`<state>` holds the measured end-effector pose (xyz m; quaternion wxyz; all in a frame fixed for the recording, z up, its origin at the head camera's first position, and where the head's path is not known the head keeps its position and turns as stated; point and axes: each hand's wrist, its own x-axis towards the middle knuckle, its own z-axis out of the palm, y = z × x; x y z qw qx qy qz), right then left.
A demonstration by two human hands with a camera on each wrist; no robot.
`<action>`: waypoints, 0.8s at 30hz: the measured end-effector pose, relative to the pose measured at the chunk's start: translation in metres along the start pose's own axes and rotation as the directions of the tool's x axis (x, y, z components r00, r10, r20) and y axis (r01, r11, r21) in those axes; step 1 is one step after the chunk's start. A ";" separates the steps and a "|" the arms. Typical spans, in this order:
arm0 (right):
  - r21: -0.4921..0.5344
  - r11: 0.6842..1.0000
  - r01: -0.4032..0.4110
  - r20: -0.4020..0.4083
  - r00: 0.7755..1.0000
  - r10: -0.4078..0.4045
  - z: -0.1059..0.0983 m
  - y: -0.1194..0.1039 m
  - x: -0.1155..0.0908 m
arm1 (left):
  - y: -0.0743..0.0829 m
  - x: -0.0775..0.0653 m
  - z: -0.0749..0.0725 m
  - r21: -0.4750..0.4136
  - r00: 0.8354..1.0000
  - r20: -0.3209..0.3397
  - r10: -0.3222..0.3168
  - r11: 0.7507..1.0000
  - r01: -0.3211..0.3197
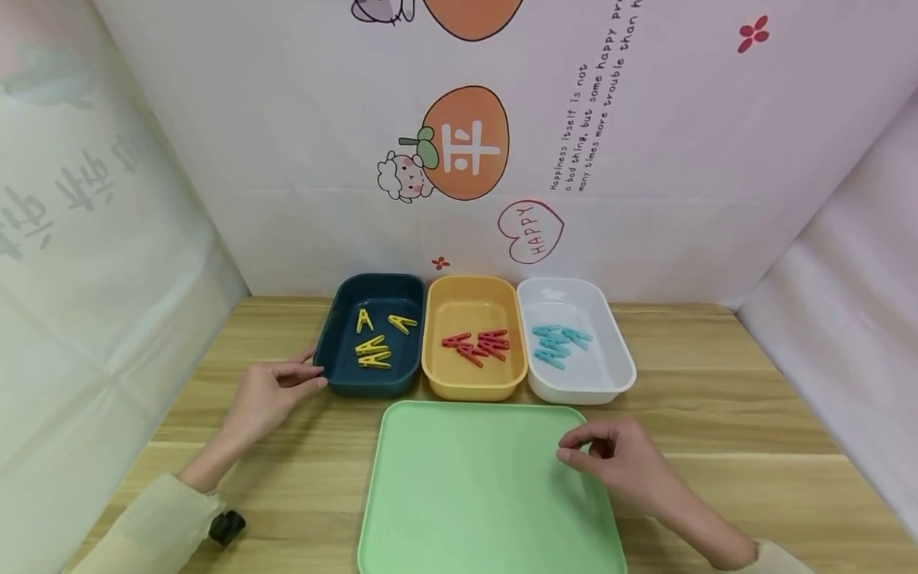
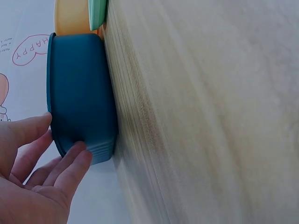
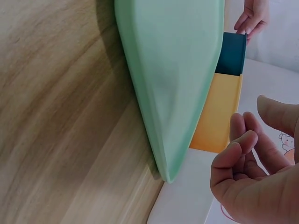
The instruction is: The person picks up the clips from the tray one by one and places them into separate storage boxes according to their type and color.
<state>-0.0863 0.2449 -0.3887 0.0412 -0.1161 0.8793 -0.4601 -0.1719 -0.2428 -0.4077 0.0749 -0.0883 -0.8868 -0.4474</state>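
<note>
A dark blue bin (image 1: 369, 388) at the back left holds several yellow clothespins (image 1: 373, 361). At its near left corner, my left hand (image 1: 265, 399) touches the outside; in the left wrist view the thumb meets the rim and the fingers lie against the wall, none gripping. My right hand (image 1: 627, 462) hovers over the right edge of the green tray (image 1: 480, 486), fingers loosely curled around nothing. Beside the blue bin stand a yellow bin (image 1: 473, 392) with several red clothespins (image 1: 469, 355) and a white bin (image 1: 610, 347) with several light blue clothespins (image 1: 551, 359).
The three bins stand side by side, close to a printed white backdrop (image 1: 323, 231). In front of them the green tray lies on the wood-grain table (image 1: 315, 478). White cloth hangs at the left and right sides.
</note>
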 end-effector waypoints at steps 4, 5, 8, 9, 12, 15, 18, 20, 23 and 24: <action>0.000 1.000 -0.001 -0.003 1.000 0.001 0.001 0.003 -0.002 | 0.000 0.001 -0.001 0.002 1.000 0.018 -0.010 1.000 0.010; -0.001 1.000 -0.005 -0.004 1.000 0.005 0.001 0.003 -0.002 | 0.001 0.001 -0.002 0.004 1.000 0.021 -0.010 1.000 0.010; -0.005 1.000 -0.012 -0.001 1.000 0.012 0.000 0.004 -0.002 | 0.001 0.001 -0.002 0.018 1.000 0.022 -0.006 1.000 0.005; -0.005 1.000 -0.007 0.003 1.000 0.007 0.000 0.005 -0.002 | 0.002 0.002 -0.002 0.021 1.000 0.021 -0.003 1.000 0.002; -0.033 0.999 0.028 0.039 0.999 -0.027 -0.006 0.004 -0.001 | 0.004 0.002 -0.003 0.009 1.000 0.002 0.008 1.000 -0.008; -0.086 0.993 0.084 0.087 0.993 -0.077 -0.018 -0.002 0.003 | 0.009 0.002 -0.005 -0.029 0.998 -0.063 0.029 0.999 -0.031; -0.175 0.974 0.142 0.053 0.989 -0.135 -0.031 -0.017 0.012 | 0.021 0.003 -0.009 -0.001 0.987 -0.144 0.074 0.997 -0.075; -0.259 0.949 0.182 -0.008 0.982 -0.190 -0.037 -0.029 0.020 | 0.032 0.005 -0.013 0.074 0.979 -0.166 0.115 0.992 -0.104; -0.414 0.885 0.213 -0.086 0.959 -0.271 -0.042 -0.046 0.034 | 0.053 0.012 -0.017 0.210 0.977 -0.125 0.173 0.967 -0.145; -0.466 0.857 0.220 -0.088 0.952 -0.292 -0.043 -0.050 0.039 | 0.060 0.015 -0.018 0.241 0.975 -0.106 0.194 0.957 -0.164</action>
